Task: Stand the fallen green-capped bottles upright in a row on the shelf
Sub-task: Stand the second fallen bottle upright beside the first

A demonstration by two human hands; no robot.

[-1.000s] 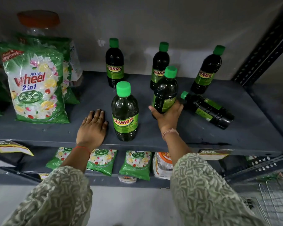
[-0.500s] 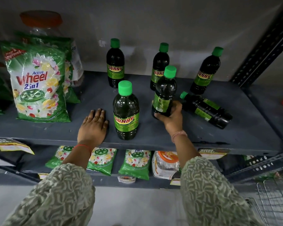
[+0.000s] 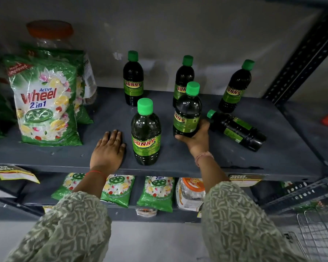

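Note:
Several dark green-capped bottles labelled SUNNY are on the grey shelf (image 3: 225, 159). Three stand at the back: left (image 3: 133, 80), middle (image 3: 184, 76), right (image 3: 235, 89). A fourth stands near the front (image 3: 146, 133). My right hand (image 3: 196, 138) grips the base of an upright bottle (image 3: 187, 112), to the right of the front one. One bottle (image 3: 237, 129) lies on its side at the right, cap pointing left, close to my right hand. My left hand (image 3: 108, 150) rests flat on the shelf, just left of the front bottle.
Green detergent bags (image 3: 44, 103) and a clear jar with an orange lid (image 3: 51, 35) fill the shelf's left side. More small bags (image 3: 155, 191) lie on the shelf below. A slotted metal upright (image 3: 299, 59) rises at the right. A wire basket (image 3: 318, 235) sits at the lower right.
My right hand has turned the held bottle so its label faces more to the front and has slid lower around its base. My left hand stays flat on the shelf.

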